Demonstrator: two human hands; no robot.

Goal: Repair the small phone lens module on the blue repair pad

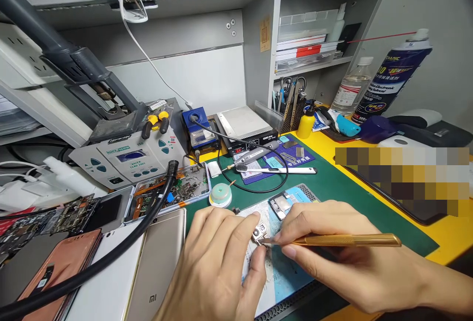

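Between the left fingertips: a small camera module [259, 231], resting over a white-and-blue work pad [291, 274].
Left hand [218, 257]: thumb and forefinger drawn together on the module from either side.
Right hand [332, 257]: pinching a gold-handled tool [354, 240], tip at the module; whether it touches, I cannot tell.
Nearby on the pad: a dark-edged metal part [280, 205].
Beyond the pad: a round tin [220, 195], a tray of loose parts [195, 178], a white-handled brush [288, 169] and a soldering iron [254, 157].
In the way: a black hose [111, 267] crossing over phones [158, 262]; the iron's cable [254, 191] loops onto the mat.
Hidden: pixelation covers part of a dark flat device [406, 212].
Surface: green mat [332, 178] on a yellow bench [456, 247].
Room: grey shelving [258, 54], a rework station [127, 158], a spray can [391, 79] leaning right.
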